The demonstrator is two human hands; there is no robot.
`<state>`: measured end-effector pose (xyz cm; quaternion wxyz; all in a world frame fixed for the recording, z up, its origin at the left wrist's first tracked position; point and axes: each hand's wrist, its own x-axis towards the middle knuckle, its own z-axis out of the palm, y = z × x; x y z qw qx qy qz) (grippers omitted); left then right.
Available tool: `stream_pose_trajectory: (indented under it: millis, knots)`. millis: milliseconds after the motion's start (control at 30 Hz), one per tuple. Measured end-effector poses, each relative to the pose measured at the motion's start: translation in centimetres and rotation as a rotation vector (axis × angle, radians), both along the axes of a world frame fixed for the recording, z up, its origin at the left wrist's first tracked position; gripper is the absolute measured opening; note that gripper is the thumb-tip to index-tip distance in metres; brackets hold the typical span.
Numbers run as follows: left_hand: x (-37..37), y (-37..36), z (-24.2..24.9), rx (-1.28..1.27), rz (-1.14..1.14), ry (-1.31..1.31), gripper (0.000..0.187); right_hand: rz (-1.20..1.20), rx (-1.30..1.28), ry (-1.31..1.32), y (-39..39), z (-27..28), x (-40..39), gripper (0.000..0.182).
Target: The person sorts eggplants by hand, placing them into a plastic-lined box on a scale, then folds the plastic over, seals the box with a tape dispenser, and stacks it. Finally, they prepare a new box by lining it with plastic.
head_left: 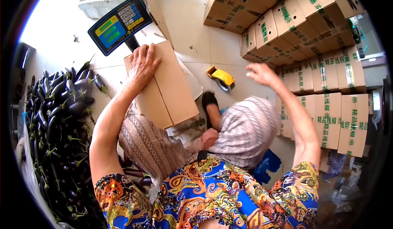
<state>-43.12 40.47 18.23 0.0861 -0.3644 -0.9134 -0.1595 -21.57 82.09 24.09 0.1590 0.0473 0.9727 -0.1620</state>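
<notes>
A closed cardboard box (pixel 171 90) stands in front of me on a scale, its two top flaps meeting along a centre seam. My left hand (pixel 143 65) lies flat on the far left end of its top, fingers spread, gripping nothing. Just beyond the box is the scale's display (pixel 119 25), tilted and lit green. My right hand (pixel 262 73) is raised over the floor to the right, its fingers apart and holding nothing visible. Between the box and my right hand, a yellow tape dispenser (pixel 221 77) lies on the tiles.
A large pile of dark eggplants (pixel 61 126) covers the left side. Stacked cartons with green print (pixel 327 71) fill the right and far right. A white foam box (pixel 92 6) stands at the back left. Blue plastic (pixel 268 166) lies beside my right knee.
</notes>
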Motion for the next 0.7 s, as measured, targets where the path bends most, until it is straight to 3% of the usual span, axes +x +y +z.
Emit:
stream_pose_trajectory:
  millis: [133,167,267,300,400,533,567,700]
  knots:
    - [0.0,0.3,0.9,-0.035,0.028,0.019,0.060,-0.248,-0.025,-0.189,0.5,-6.3,2.6,0.056]
    - [0.1,0.3,1.2,-0.046,0.034,-0.015,0.060,-0.280,-0.065,-0.190,0.8,-8.2,2.4,0.069]
    - [0.4,0.6,1.6,-0.034,0.048,0.000,0.057,-0.341,0.026,-0.177,0.8,-14.5,0.1,0.084]
    - [0.3,0.6,1.5,-0.025,0.043,-0.002,0.056,-0.334,0.098,-0.180,0.3,-16.2,-0.7,0.097]
    - [0.1,1.0,1.5,0.017,0.016,0.022,0.055,-0.344,0.159,-0.250,-1.3,-19.1,-2.8,0.106]
    - [0.2,1.1,1.6,-0.014,0.033,0.012,0.056,-0.404,0.121,-0.353,-2.1,-22.8,-4.8,0.091]
    - [0.2,1.1,1.5,-0.014,0.030,0.013,0.056,-0.424,0.162,-0.289,-2.5,-23.0,-4.9,0.079]
    - [0.5,1.3,1.4,0.009,0.033,0.029,0.053,-0.500,0.069,-0.216,-2.3,-22.3,-4.6,0.067]
